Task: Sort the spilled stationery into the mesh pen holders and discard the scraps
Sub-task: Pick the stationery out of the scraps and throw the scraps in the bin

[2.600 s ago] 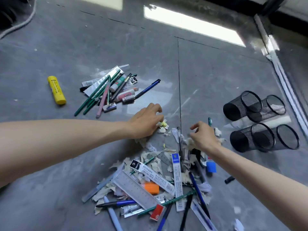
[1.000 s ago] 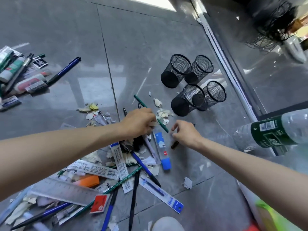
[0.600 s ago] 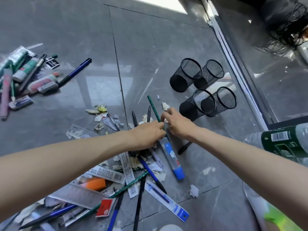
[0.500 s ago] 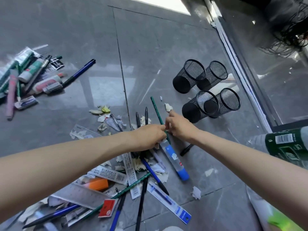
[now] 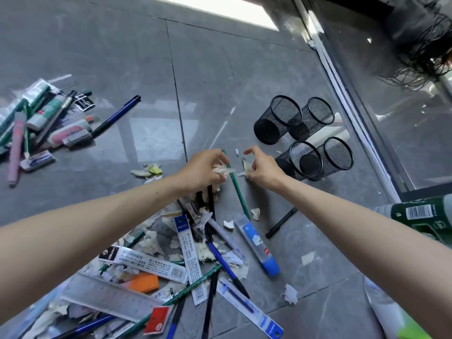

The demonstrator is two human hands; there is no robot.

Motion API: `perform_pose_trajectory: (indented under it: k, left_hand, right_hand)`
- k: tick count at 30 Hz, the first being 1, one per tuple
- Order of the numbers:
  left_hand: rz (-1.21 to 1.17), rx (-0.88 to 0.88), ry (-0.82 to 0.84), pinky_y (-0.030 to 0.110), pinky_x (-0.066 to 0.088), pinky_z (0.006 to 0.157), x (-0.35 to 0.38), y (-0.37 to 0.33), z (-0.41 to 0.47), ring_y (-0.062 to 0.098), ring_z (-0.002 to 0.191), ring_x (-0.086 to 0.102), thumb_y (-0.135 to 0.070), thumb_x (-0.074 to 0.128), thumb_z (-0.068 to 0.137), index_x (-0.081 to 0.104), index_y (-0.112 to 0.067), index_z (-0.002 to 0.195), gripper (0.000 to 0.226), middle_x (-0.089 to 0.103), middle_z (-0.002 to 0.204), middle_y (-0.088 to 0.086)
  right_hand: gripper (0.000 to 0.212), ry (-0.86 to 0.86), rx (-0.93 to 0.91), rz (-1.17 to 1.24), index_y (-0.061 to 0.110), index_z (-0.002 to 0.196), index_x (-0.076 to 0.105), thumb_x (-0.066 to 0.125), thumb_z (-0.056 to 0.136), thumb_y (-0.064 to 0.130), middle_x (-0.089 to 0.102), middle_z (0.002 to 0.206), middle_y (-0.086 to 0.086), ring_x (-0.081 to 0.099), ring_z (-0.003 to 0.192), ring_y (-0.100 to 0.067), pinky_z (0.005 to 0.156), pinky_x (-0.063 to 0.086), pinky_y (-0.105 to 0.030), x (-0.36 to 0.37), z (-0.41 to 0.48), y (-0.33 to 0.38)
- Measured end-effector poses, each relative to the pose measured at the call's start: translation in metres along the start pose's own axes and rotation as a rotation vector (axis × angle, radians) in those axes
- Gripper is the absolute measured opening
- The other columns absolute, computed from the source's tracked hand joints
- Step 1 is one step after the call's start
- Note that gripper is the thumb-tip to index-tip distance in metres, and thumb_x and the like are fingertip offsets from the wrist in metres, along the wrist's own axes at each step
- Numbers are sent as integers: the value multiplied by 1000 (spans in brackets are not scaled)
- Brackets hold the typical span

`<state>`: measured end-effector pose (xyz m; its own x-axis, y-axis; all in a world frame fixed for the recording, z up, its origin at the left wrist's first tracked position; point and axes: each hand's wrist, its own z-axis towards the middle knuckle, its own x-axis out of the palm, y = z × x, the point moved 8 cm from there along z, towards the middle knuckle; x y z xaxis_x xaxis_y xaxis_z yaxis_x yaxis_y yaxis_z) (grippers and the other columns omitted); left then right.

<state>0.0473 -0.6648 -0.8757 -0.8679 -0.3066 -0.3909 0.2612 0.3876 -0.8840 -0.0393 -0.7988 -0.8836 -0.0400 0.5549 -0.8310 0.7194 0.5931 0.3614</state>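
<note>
Four black mesh pen holders (image 5: 303,138): clustered two by two, sides touching, on floor.
Green pencil (image 5: 236,187): flat, just left of pen holders.
Paper scraps (image 5: 223,170): pinched in left hand (image 5: 200,171); one scrap (image 5: 247,165) held in right hand (image 5: 263,171).
Main heap (image 5: 186,248): pens, rulers, refill packs, orange eraser, torn paper; left of pen holders, nearer camera.
Blue-capped glue stick (image 5: 256,243), black pen (image 5: 281,222): between heap and pen holders.
Second pile (image 5: 44,123): far left of pen holders.

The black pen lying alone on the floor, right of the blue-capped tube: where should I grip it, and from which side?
Pinch the pen at mid-barrel from straight above, across its length. It lies flat on the floor, apart from the tube and scraps, so both long sides are free; the thin ends would likely slip.
</note>
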Motion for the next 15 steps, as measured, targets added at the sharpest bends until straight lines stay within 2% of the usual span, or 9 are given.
perform_pose_trajectory:
  k: [2, 4, 5, 7, 9, 12, 15]
  left_hand:
    - [19, -44, 26, 31, 45, 92, -3, 4, 1, 21, 109, 54, -9, 73, 79, 57, -14, 118, 43, 56, 119, 6]
    - [45, -46, 57, 34, 44, 97, -5, 6, 2, 23, 117, 52, -9, 74, 79, 58, -11, 120, 44, 56, 126, 10]
    - [64, -44, 67, 34, 44, 98, -5, 6, 1, 24, 119, 52, -8, 73, 79, 59, -8, 121, 44, 57, 127, 10]
    - [106, -37, 65, 32, 44, 97, -7, 7, 0, 24, 116, 55, -7, 73, 80, 61, -6, 120, 42, 60, 124, 10]
    - [129, -26, 62, 33, 46, 95, -8, 7, 1, 23, 109, 58, -8, 73, 78, 63, -6, 116, 39, 63, 118, 9]
    - [124, -18, 73, 33, 48, 90, -5, 8, 0, 23, 101, 61, -8, 75, 77, 65, -7, 113, 37, 66, 111, 9]
    - [91, -30, 80, 29, 51, 79, 0, 8, -1, 21, 86, 64, -5, 73, 77, 66, -6, 109, 33, 68, 103, 9]
  right_hand:
    - [20, 73, 57, 63, 10, 94, 54, 64, 80, 0, 57, 70, -9, 57, 58, -26, 54, 52, -36, 10, 4, -2]
    - [20, 96, 97, 115, 9, 70, 56, 67, 80, -4, 58, 58, -9, 57, 47, -20, 52, 55, -34, 11, 4, -6]
    - [20, 104, 111, 151, 6, 65, 59, 68, 78, -6, 59, 56, -11, 57, 46, -20, 51, 55, -32, 10, 2, -8]
    - [14, 91, 97, 191, -2, 64, 63, 72, 76, -3, 60, 55, -15, 55, 44, -22, 44, 50, -27, 4, -4, -9]
    - [21, 75, 62, 173, -6, 65, 64, 77, 75, 7, 60, 52, -15, 53, 42, -22, 41, 45, -23, 0, -16, -9]
    - [24, 124, -17, -81, -1, 62, 68, 77, 76, 16, 64, 51, -10, 55, 42, -10, 49, 46, -20, 4, -39, -12]
    - [11, 175, -41, -263, 3, 73, 73, 77, 70, 13, 69, 67, -16, 54, 54, -5, 56, 46, -26, 13, -59, -21]
